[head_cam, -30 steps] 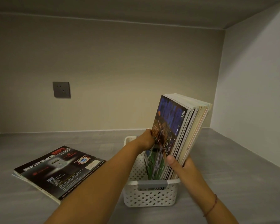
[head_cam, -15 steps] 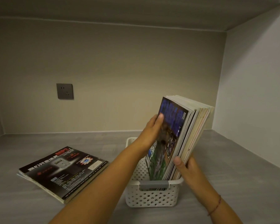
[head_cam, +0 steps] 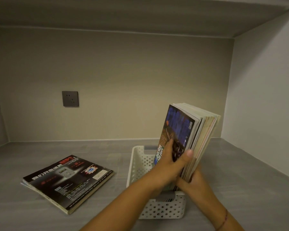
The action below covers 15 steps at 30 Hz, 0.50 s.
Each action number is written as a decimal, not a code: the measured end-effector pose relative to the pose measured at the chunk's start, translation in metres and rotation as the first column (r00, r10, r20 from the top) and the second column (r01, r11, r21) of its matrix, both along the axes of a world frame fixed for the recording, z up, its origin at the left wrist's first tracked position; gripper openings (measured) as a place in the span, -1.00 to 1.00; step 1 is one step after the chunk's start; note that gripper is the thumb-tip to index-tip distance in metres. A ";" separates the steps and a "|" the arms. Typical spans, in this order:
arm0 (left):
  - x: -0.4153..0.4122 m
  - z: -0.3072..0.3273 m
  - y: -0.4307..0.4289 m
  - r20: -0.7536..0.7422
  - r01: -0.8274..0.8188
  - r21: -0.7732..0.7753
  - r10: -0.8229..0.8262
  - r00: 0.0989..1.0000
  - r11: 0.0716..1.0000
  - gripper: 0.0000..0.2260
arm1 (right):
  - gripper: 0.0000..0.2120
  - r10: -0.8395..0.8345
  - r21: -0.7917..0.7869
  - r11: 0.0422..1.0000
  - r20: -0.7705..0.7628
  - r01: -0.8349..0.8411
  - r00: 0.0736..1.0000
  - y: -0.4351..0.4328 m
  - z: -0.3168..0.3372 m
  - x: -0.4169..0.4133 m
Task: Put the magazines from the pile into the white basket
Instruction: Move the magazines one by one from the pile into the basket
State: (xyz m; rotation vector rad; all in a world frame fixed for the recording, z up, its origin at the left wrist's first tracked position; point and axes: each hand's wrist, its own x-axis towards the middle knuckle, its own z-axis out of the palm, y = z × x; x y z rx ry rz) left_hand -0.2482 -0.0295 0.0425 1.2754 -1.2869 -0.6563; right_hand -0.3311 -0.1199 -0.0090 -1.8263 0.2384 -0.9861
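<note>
Magazines (head_cam: 188, 130) stand on end in the white basket (head_cam: 162, 209), clasped between left hand (head_cam: 167, 162) and right hand (head_cam: 197, 179), both closed on the stack. Most look done; the pile (head_cam: 68, 179), well left of the grip, holds at least two. Basket room gapes left of the grip; the side wall (head_cam: 265, 97) stands close on the right
</note>
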 end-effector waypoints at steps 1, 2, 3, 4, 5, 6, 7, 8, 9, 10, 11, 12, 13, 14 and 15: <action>0.010 0.001 0.010 0.019 0.024 0.052 -0.025 1.000 0.998 -0.46 | -0.14 -0.017 0.018 1.000 0.009 0.017 1.000 0.001 -0.002 0.001; 0.020 0.001 0.019 0.064 -0.002 0.068 -0.003 0.998 0.998 -0.48 | -0.05 -0.045 0.028 0.999 0.008 0.045 0.999 0.002 -0.003 0.002; 0.032 0.001 0.027 0.122 -0.083 0.048 0.077 0.990 0.995 -0.47 | -0.01 -0.081 0.026 0.996 -0.002 0.081 0.997 0.004 -0.005 0.002; 0.046 -0.003 0.034 0.175 -0.215 0.001 0.212 0.962 0.977 -0.45 | -0.01 -0.109 0.026 0.994 -0.012 0.110 0.994 0.005 -0.006 0.001; 0.066 -0.009 0.039 0.192 -0.387 -0.039 0.387 0.902 0.921 -0.44 | -0.04 -0.129 0.034 0.991 -0.021 0.129 0.991 0.005 -0.007 0.001; 0.088 -0.016 0.045 0.184 -0.549 -0.044 0.547 0.816 0.834 -0.45 | -0.08 -0.138 0.044 0.989 -0.028 0.139 0.990 0.006 -0.008 0.001; 0.112 -0.026 0.053 0.188 -0.684 0.001 0.672 0.716 0.729 -0.47 | -0.12 -0.144 0.048 0.988 -0.037 0.146 0.989 0.005 -0.008 0.002; 0.137 -0.038 0.063 0.262 -0.783 0.102 0.743 0.616 0.613 -0.47 | -0.14 -0.148 0.051 0.987 -0.048 0.151 0.988 0.005 -0.008 0.002; 0.160 -0.052 0.076 0.411 -0.849 0.227 0.743 0.528 0.477 -0.43 | -0.17 -0.150 0.057 0.987 -0.053 0.153 0.987 0.005 -0.009 0.002; 0.179 -0.065 0.089 0.568 -0.887 0.328 0.682 0.460 0.325 -0.34 | -0.19 -0.152 0.064 0.986 -0.053 0.155 0.987 0.006 -0.008 0.003; 0.196 -0.078 0.102 0.675 -0.902 0.388 0.607 0.418 0.190 -0.22 | -0.21 -0.155 0.070 0.985 -0.051 0.159 0.987 0.006 -0.008 0.003; 0.208 -0.087 0.115 0.724 -0.906 0.414 0.571 0.387 0.089 -0.09 | -0.22 -0.160 0.074 0.984 -0.052 0.163 0.986 0.006 -0.008 0.003; 0.218 -0.094 0.125 0.732 -0.905 0.423 0.577 0.362 0.030 0.02 | -0.23 -0.165 0.078 0.983 -0.052 0.168 0.985 0.007 -0.008 0.003; 0.227 -0.097 0.134 0.715 -0.902 0.431 0.611 0.340 -0.003 0.09 | -0.22 -0.169 0.080 0.982 -0.052 0.173 0.984 0.008 -0.008 0.003; 0.234 -0.098 0.143 0.688 -0.892 0.451 0.647 0.330 -0.025 0.13 | -0.21 -0.171 0.081 0.981 -0.052 0.175 0.984 0.008 -0.007 0.002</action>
